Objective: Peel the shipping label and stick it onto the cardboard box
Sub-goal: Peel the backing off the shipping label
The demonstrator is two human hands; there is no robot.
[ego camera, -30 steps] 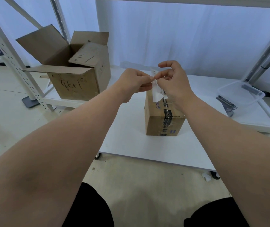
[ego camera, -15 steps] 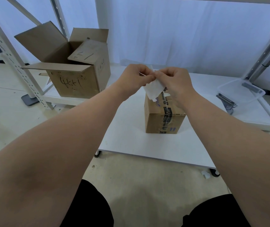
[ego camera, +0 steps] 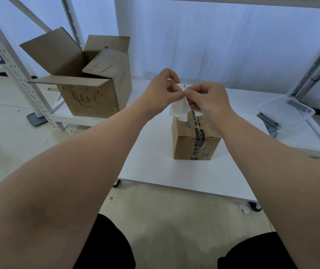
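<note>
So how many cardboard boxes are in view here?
2. A small taped box stands on the white table, below the hands. A larger open box sits on the low shelf, far left. None seems hidden.

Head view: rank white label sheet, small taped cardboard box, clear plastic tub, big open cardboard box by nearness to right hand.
1. White label sheet: pinched by the right hand.
2. Small taped cardboard box: just below.
3. Clear plastic tub: right.
4. Big open cardboard box: far left.

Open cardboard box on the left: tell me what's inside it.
Inside the open box only a loose cardboard sheet with pen marks shows, leaning against the right wall. Anything beneath is hidden by the front flap and walls.
</note>
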